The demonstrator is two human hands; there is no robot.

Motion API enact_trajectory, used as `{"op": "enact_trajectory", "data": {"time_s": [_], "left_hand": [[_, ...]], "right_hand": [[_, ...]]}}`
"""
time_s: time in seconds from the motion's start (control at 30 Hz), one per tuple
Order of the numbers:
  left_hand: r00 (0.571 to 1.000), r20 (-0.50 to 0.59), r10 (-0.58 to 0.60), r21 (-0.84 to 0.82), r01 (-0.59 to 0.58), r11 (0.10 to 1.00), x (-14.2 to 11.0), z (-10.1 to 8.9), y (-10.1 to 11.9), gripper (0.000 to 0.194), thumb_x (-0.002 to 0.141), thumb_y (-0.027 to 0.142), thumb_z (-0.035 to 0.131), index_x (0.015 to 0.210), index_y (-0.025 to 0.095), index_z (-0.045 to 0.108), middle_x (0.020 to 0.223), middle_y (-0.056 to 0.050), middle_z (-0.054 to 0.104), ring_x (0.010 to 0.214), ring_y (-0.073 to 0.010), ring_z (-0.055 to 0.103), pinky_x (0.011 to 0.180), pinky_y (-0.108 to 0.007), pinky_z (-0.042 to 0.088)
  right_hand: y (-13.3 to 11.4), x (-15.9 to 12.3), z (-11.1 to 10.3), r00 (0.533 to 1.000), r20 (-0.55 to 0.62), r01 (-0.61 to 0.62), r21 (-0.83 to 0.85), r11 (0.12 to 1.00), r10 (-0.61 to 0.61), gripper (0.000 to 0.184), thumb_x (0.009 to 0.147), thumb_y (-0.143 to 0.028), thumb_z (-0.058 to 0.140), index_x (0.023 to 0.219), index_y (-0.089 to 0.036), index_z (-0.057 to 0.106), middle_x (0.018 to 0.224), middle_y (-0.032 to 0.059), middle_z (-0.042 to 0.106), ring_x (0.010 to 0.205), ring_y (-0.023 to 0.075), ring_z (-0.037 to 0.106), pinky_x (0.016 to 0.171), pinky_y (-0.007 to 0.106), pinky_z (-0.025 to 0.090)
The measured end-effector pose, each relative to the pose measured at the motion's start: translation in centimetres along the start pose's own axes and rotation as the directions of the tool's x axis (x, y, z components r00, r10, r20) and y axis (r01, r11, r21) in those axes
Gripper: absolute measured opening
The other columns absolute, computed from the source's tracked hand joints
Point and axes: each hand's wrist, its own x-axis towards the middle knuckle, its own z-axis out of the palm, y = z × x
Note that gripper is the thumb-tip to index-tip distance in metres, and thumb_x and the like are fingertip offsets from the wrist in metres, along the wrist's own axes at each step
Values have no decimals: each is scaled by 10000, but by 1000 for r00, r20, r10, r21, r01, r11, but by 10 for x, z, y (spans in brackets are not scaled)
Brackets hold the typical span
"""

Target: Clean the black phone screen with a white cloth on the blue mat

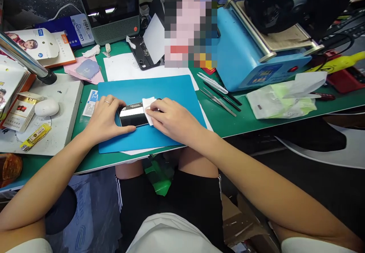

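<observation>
A dark, glossy smartphone [131, 115] lies flat on the blue mat [114, 142], its screen reflecting a bright white band. My left hand [104, 118] grips its left end, fingers along the far edge and thumb along the near edge. At the phone's other end, my right hand [171, 118] pinches a folded white wipe [148, 106] and presses it on the screen. The wipe and my right hand hide the phone's right end. Tweezers [218, 101] and dark thin tools lie right of the mat.
Behind the mat lies a black phone part [142, 53] on white paper. A blue machine [242, 51] with metal rollers stands at the back right, a wipes packet [282, 99] before it. Left are a lamp post [27, 57], a cigarette box [21, 112] and a lighter [35, 137].
</observation>
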Motion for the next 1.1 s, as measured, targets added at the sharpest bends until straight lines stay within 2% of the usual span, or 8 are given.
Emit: {"op": "enact_trajectory", "data": {"time_s": [0.17, 0.27, 0.37, 0.43, 0.47, 0.63, 0.87, 1.1], "left_hand": [[1000, 5, -9, 2, 9, 1000, 2, -1, 3, 760, 729, 778, 818, 1210, 211, 663, 1201, -126, 643, 1172, -395, 543, 1019, -574, 470], [1000, 0, 1, -38, -1, 999, 0, -1, 1, 902, 724, 934, 706, 1236, 192, 667, 1212, -150, 643, 1172, -406, 553, 1017, -583, 473], [997, -76, 26, -185, -40, 982, -4, 0, -4, 1165, 787, 1103, 227, 1402, 187, 601, 1253, -171, 656, 1150, -379, 578, 1039, -577, 472], [989, -147, 21, -252, -58, 966, -5, 1, -6, 1241, 818, 1034, -66, 1501, 189, 533, 1280, -175, 662, 1145, -349, 591, 1075, -562, 468], [985, -173, 12, -267, -59, 962, -5, 2, -7, 1244, 830, 1000, -124, 1517, 190, 525, 1282, -173, 666, 1144, -339, 596, 1090, -554, 468], [978, -205, -30, -303, -35, 952, -1, 5, -6, 1178, 890, 968, -73, 1396, 194, 657, 1188, -157, 697, 1145, -344, 607, 1100, -557, 469], [991, -123, 42, -144, -60, 988, 7, 3, -4, 1179, 914, 927, -102, 1293, 196, 743, 1119, -164, 648, 1109, -365, 561, 1091, -609, 435], [992, -95, 89, -162, -103, 981, 5, -1, -9, 1175, 895, 966, -66, 1268, 216, 758, 1127, -144, 634, 1051, -349, 548, 1042, -612, 453]], "right_hand": [[1, 8, 2, 1000, 8, -22, 29, 999, 22, 352, 1140, -204, 431, 1240, -107, 754, 1162, 171, 739, 974, 276, 608, 860, 433, 555], [-10, 24, 11, 1000, 17, -18, 39, 999, 18, 355, 1145, -237, 433, 1293, -117, 732, 1218, 175, 738, 1018, 291, 618, 882, 453, 555], [-26, 38, 20, 1000, 10, -17, 71, 997, 16, 371, 1145, -322, 487, 1381, -117, 687, 1301, 183, 730, 1082, 315, 624, 967, 493, 556], [-37, 44, 25, 1000, 3, -20, 104, 994, 20, 455, 1132, -416, 544, 1429, -89, 653, 1341, 197, 719, 1128, 333, 625, 1001, 507, 553], [-43, 46, 27, 1000, -2, -28, 118, 993, 28, 496, 1122, -455, 564, 1435, -79, 645, 1343, 202, 719, 1145, 341, 626, 1006, 512, 553], [-61, 36, 30, 998, -33, -49, 123, 991, 54, 474, 1105, -466, 601, 1411, -111, 665, 1330, 202, 731, 1179, 356, 635, 1047, 539, 532], [-73, 16, 25, 998, -20, -50, 95, 994, 52, 566, 1113, -505, 565, 1421, -40, 663, 1303, 233, 740, 1160, 352, 647, 1028, 530, 539], [-53, -7, 16, 998, -55, -24, 74, 997, 28, 559, 1118, -491, 562, 1442, -45, 655, 1351, 213, 750, 1179, 339, 682, 1022, 494, 558]]}}
